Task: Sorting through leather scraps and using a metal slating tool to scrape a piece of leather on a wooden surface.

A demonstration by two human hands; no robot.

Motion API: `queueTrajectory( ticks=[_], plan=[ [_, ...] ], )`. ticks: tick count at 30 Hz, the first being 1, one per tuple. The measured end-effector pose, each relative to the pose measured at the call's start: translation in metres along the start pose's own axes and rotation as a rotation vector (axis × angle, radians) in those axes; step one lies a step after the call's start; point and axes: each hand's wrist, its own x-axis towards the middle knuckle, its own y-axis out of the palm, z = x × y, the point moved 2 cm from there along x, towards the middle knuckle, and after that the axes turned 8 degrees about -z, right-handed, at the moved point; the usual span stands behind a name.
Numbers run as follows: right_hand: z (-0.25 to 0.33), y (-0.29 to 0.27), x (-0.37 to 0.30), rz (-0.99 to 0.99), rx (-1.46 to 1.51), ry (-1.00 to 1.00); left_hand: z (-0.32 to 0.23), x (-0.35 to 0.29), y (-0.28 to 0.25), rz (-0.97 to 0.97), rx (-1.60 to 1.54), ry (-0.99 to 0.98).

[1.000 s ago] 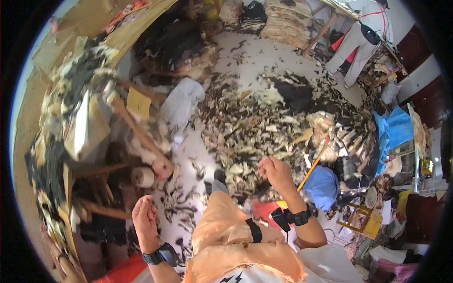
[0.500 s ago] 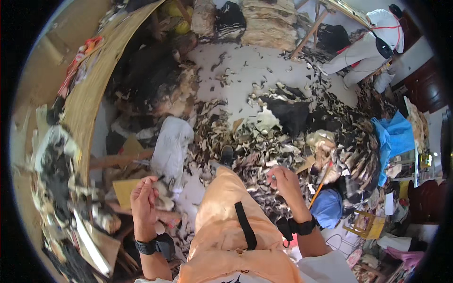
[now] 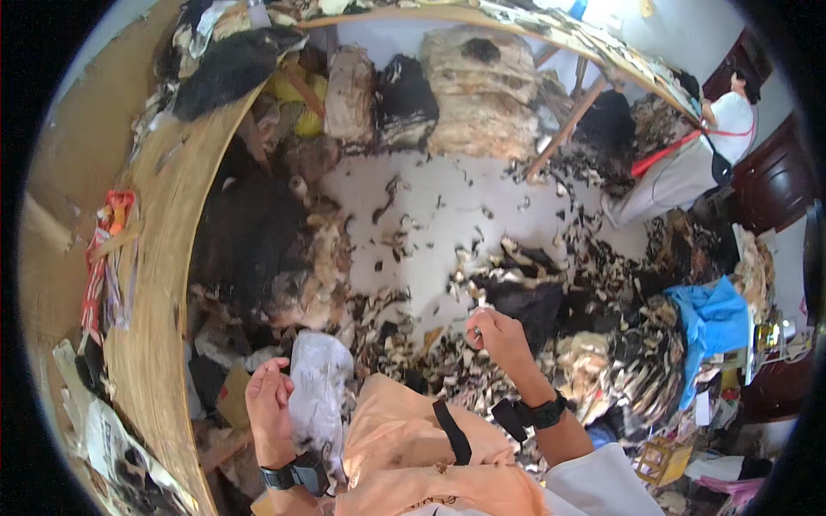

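Observation:
My left hand (image 3: 271, 397) hangs above the white sack (image 3: 320, 370) on the left, its fingers loosely curled and nothing visible in them. Farther forward, my right hand (image 3: 502, 340) is closed over the scrap-covered floor. A small shiny grey spot shows at its fingers; whether it is a ring or a held object, I cannot make out. Dark and pale fur scraps (image 3: 447, 361) lie in heaps below and ahead of this hand. Beyond it a larger dark fur piece (image 3: 525, 305) lies on the heap. Both wrists wear black bands. A peach apron (image 3: 387, 430) covers my front.
A long wooden table (image 3: 159, 284) curves along the left, with dark furs (image 3: 241, 249) heaped beside it. Bundled pelts (image 3: 477, 95) stand under the far table. A person (image 3: 693, 163) stands at the far right. A blue sheet (image 3: 710, 318) and yellow stool (image 3: 662, 464) are at right.
The view has tipped up and shows more of the far table and bundles. My right hand has moved forward and slightly left. My left hand sits lower in view.

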Motion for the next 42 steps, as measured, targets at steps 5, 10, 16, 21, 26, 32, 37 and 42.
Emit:
queueTrajectory(
  ticks=[5,10,16,21,26,32,37,42],
  plan=[
    [0.063,0.012,0.089,-0.028,0.023,-0.101,-0.032,0.092,0.031,0.013,0.012,0.096],
    [0.093,-0.008,0.186,-0.200,-0.125,-0.228,-0.052,0.199,0.121,0.033,0.149,0.161],
    [0.089,-0.049,0.293,-0.362,-0.249,-0.070,-0.077,0.335,0.274,0.303,0.132,0.115],
    [0.111,-0.072,0.362,-0.455,-0.233,0.111,-0.100,0.398,0.415,0.557,0.206,0.036],
    [0.119,-0.094,0.475,-0.405,-0.300,0.079,-0.097,0.451,0.521,0.663,0.291,0.024],
    [0.165,-0.119,0.620,-0.317,-0.013,0.063,-0.117,0.511,0.620,0.606,0.414,-0.009],
    [0.230,-0.147,0.711,-0.271,-0.079,-0.025,-0.147,0.552,0.680,0.513,0.358,0.014],
    [0.257,-0.181,0.776,-0.302,-0.116,-0.108,-0.161,0.584,0.763,0.619,0.332,-0.001]
  ],
)
